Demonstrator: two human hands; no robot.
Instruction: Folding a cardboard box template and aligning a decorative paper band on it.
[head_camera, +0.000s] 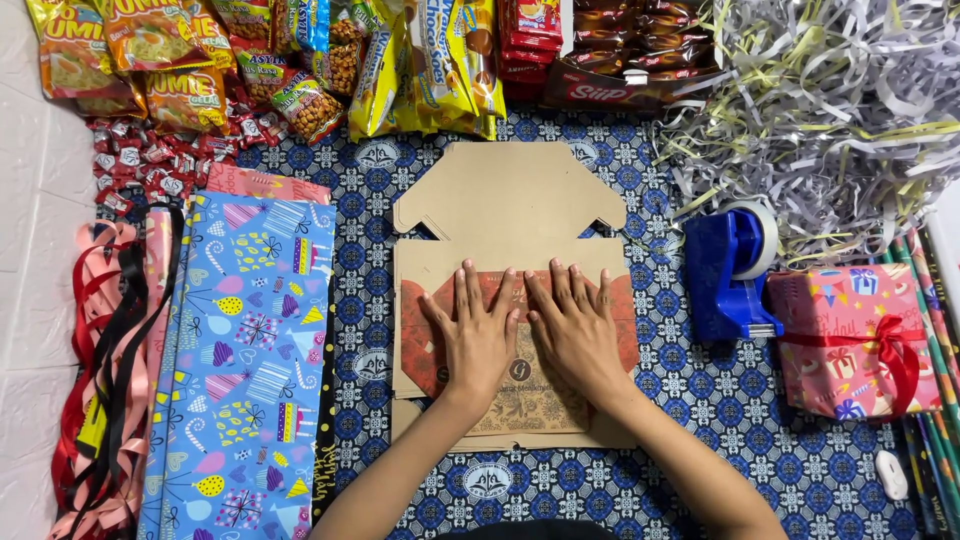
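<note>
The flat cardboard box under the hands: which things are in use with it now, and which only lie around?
In use:
- flat cardboard box
- left hand
- right hand

Lying around:
- blue tape dispenser
- wrapped gift
- blue wrapping paper
- ribbons
- snack packets
- shredded paper

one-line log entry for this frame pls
left hand: flat on cardboard box | right hand: flat on it | tape dispenser: right, untouched

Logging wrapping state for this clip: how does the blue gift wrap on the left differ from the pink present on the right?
The blue gift wrap lies as flat, unused sheets; the pink present is already wrapped into a box. The blue gift wrap bears no ribbon; the pink present is tied with a red bow. Both carry party-themed prints and rest on the patterned blue cloth.
</note>
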